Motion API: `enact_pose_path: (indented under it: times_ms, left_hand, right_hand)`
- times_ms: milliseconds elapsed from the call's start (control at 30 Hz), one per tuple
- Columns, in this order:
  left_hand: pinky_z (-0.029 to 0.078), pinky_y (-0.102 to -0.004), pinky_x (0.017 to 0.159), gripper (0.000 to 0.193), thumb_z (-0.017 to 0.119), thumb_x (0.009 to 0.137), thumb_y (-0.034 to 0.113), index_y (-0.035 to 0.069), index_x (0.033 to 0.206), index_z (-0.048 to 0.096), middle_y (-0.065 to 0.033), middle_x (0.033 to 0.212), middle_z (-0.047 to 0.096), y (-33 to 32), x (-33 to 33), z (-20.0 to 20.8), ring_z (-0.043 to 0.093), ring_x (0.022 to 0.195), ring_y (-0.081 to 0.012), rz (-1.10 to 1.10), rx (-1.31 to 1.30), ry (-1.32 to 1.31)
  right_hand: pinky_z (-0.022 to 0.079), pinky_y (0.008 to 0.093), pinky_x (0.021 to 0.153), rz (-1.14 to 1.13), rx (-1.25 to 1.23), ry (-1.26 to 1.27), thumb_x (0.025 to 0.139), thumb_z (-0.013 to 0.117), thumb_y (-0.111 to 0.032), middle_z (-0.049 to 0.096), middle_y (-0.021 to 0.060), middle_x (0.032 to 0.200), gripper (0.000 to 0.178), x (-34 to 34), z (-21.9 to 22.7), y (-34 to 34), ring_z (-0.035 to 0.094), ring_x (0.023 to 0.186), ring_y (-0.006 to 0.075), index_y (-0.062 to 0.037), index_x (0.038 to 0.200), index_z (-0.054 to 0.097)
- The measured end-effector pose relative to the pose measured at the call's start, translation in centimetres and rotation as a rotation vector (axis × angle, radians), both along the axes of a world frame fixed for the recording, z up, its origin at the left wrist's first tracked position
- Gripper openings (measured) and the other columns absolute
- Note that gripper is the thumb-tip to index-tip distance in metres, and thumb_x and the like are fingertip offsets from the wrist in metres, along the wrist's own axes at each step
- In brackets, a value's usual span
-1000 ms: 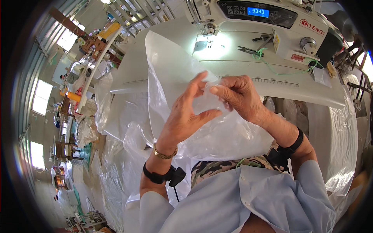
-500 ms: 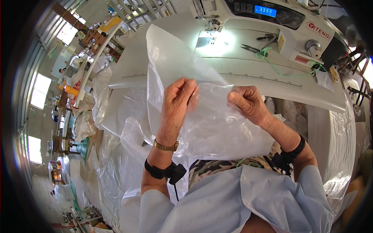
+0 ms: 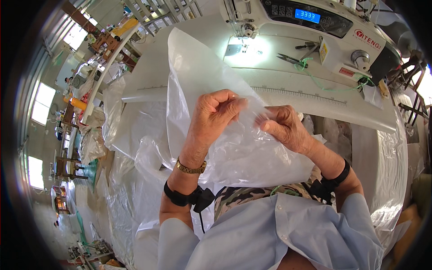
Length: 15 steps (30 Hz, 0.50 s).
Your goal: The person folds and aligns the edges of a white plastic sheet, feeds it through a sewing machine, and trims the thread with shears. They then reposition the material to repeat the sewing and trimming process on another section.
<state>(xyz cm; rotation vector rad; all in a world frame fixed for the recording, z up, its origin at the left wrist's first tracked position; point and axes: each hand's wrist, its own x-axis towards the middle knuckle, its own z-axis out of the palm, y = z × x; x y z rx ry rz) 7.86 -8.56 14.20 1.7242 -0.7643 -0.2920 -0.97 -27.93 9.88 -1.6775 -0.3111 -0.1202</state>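
Observation:
A large translucent plastic sheet (image 3: 252, 157) drapes over my lap and rises in a pale fold onto the table on the left. My left hand (image 3: 218, 112) pinches the sheet's upper edge, thumb against the fingers. Close beside it on the right, my right hand (image 3: 288, 128) also has thumb and fingers closed on that edge; its fingertips are blurred. Only a short stretch of film lies between the two hands. Both stand in front of the sewing table's near edge, below the ruler strip (image 3: 297, 93).
Beyond my hands stands a white sewing machine (image 3: 310, 24), its lamp lighting the needle area. Small scissors (image 3: 290, 58) and a green cord (image 3: 321, 82) lie on its table (image 3: 189, 49). More plastic film (image 3: 121, 189) is heaped at the left. A wrapped stack (image 3: 382, 166) stands at the right.
My two hands have come closer together along the sheet's edge; the left has shifted right and the right slightly left. The film between them has slackened.

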Motion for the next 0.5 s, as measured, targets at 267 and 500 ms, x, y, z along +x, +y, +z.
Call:
enact_pose_path:
  times_ms: [267, 500]
  left_hand:
    - [0.035, -0.0187, 0.045, 0.048, 0.058, 0.098, 0.041, 0.002, 0.07, 0.065, 0.0025, 0.056, 0.054, -0.5, -1.4, -0.4, 0.046, 0.049, -0.0033, 0.168, -0.031, 0.171]
    - [0.034, -0.0194, 0.045, 0.056, 0.058, 0.095, 0.048, 0.002, 0.064, 0.065, 0.0015, 0.053, 0.053, -0.1, -1.4, -0.9, 0.046, 0.048, -0.0043, 0.128, 0.0, 0.196]
  right_hand:
    - [0.041, 0.0289, 0.054, 0.01, 0.129, -0.001, 0.082, 0.074, -0.05, 0.058, 0.0039, 0.074, 0.06, 0.2, -0.1, 0.0, 0.047, 0.068, 0.0086, 0.0086, 0.086, 0.063]
    - [0.044, 0.0267, 0.06, -0.062, -0.207, -0.121, 0.09, 0.067, -0.043, 0.059, 0.0041, 0.069, 0.049, 1.0, 0.6, -0.1, 0.049, 0.065, 0.0097, 0.0049, 0.081, 0.063]
